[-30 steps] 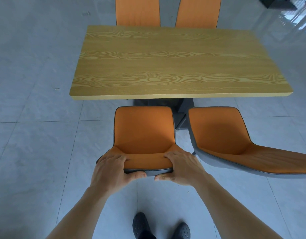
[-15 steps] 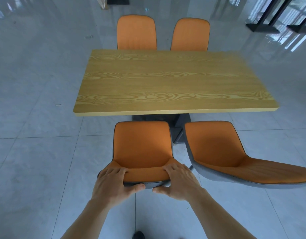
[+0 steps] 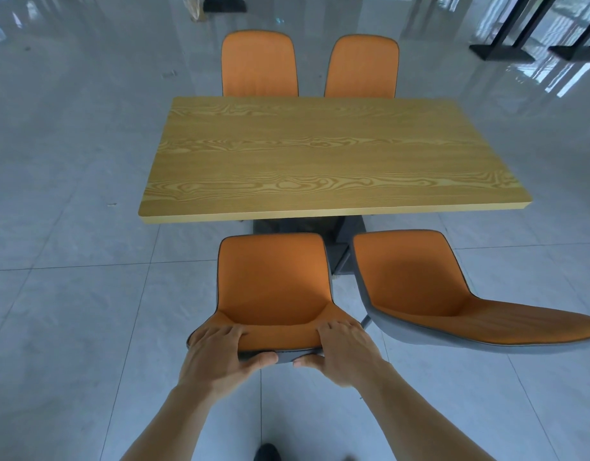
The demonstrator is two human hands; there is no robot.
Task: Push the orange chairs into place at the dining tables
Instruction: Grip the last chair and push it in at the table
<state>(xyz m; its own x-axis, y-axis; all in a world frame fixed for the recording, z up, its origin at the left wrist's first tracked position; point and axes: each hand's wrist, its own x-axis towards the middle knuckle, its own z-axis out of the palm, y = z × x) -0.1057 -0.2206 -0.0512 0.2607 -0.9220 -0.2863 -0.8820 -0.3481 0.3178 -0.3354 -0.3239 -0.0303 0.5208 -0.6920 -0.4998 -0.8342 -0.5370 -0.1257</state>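
An orange chair (image 3: 273,284) with a grey shell stands in front of me, its seat facing the wooden dining table (image 3: 326,158). My left hand (image 3: 217,354) grips the left part of the chair's top back edge, fingers over the orange side and thumb under the grey rim. My right hand (image 3: 343,351) grips the right part of that edge the same way. The seat's front edge stops just short of the table's near edge. A second orange chair (image 3: 420,287) stands to the right, turned askew with its back stretching off to the right.
Two more orange chairs (image 3: 258,66) (image 3: 361,68) are tucked in at the table's far side. The table's dark base (image 3: 340,234) sits under it between the near chairs. Black table legs (image 3: 506,44) stand far right on the glossy grey tiled floor.
The view has tilted up and the table looks farther away, so more of the far chairs and floor shows. Both hands keep the same grip on the chair back.
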